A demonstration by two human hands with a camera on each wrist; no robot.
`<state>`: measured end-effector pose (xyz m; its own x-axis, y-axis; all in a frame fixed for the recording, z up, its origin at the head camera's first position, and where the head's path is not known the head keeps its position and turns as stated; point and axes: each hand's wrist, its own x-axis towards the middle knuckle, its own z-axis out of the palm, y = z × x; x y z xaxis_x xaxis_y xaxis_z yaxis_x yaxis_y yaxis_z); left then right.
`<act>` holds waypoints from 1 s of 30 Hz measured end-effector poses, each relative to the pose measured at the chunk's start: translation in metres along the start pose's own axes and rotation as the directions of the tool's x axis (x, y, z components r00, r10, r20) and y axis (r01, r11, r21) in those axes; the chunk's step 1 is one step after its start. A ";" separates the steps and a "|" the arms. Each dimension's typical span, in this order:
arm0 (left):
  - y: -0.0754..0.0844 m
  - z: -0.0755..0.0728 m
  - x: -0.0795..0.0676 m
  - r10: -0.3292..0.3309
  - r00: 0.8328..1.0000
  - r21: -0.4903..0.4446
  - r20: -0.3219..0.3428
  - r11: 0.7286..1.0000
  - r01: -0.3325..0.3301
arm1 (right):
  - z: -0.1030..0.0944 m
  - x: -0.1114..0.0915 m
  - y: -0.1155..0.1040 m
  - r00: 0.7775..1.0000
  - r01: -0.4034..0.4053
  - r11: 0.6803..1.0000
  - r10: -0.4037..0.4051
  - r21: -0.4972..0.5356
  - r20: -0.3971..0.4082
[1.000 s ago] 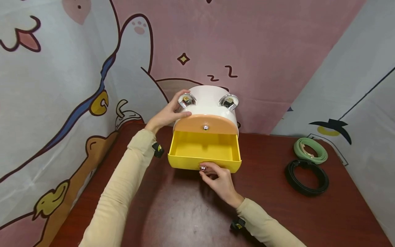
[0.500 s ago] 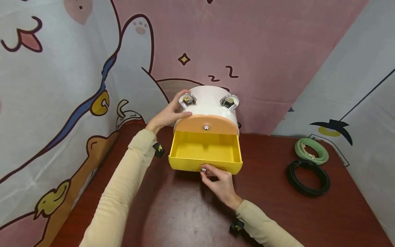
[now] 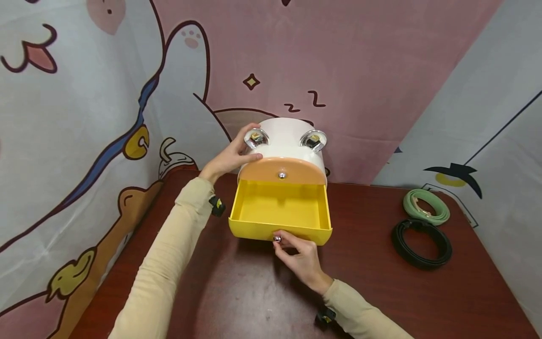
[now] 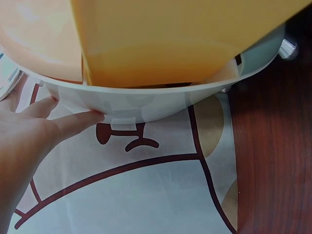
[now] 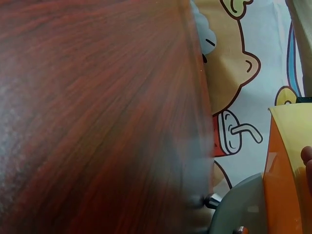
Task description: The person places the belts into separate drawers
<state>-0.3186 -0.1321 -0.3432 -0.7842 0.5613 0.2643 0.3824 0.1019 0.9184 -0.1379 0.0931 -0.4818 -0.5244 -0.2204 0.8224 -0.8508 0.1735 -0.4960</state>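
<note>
A white animal-shaped drawer box [image 3: 285,136] with two silver eyes stands at the table's back. Its lower yellow drawer [image 3: 279,226] is pulled well out, with a bare inside. The upper orange drawer front [image 3: 292,168] is flush with the body and has its own knob. My left hand [image 3: 230,153] rests on the box's left side, thumb and fingers spread about the left eye; in the left wrist view its fingers lie fairly straight against the white shell. My right hand [image 3: 302,259] pinches the small silver knob [image 3: 277,238] on the yellow drawer between thumb and fingers.
A coiled green belt [image 3: 440,209] and a coiled black belt [image 3: 442,254] lie on the right of the dark red table [image 3: 237,301]. Right behind the box hangs a cartoon-printed cloth [image 3: 360,94]. A short silver leg [image 5: 213,200] shows under the box.
The yellow drawer has slid a little farther out toward me, with my right hand holding its knob. My left hand and the box have stayed in place.
</note>
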 end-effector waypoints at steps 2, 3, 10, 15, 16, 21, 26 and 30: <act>0.000 0.000 0.000 0.002 1.000 0.003 -0.002 1.000 -0.002 | 0.000 0.000 -0.001 1.000 0.002 1.000 -0.002 0.000 0.000; 0.000 0.000 -0.001 0.003 1.000 0.005 -0.004 1.000 -0.003 | 0.000 0.000 -0.001 1.000 0.004 1.000 -0.004 0.000 0.000; 0.000 0.000 -0.001 0.018 1.000 -0.002 -0.008 1.000 -0.018 | -0.003 0.010 -0.017 1.000 0.024 1.000 -0.024 -0.008 0.002; -0.001 0.000 -0.001 0.025 1.000 -0.014 -0.007 1.000 -0.025 | -0.004 0.009 -0.021 0.999 0.031 0.999 -0.031 0.009 0.006; -0.001 0.000 0.000 0.026 1.000 -0.017 -0.007 1.000 -0.027 | -0.004 0.007 -0.019 0.999 0.030 0.999 -0.031 0.015 0.009; -0.001 0.001 0.000 0.025 1.000 -0.033 -0.007 0.999 -0.025 | -0.003 -0.007 -0.004 0.999 0.024 0.999 -0.025 0.033 0.026; 0.000 0.001 0.000 0.011 1.000 -0.042 -0.005 0.999 -0.011 | -0.002 -0.007 -0.002 0.999 0.024 0.998 -0.026 0.050 0.040; 0.000 0.001 -0.001 0.017 1.000 -0.031 -0.008 0.999 -0.017 | -0.003 -0.004 -0.006 0.999 0.016 0.999 -0.019 0.052 0.047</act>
<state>-0.3176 -0.1319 -0.3442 -0.7815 0.5566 0.2819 0.3804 0.0670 0.9224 -0.1304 0.0959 -0.4810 -0.5096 -0.2684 0.8175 -0.8597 0.1201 -0.4965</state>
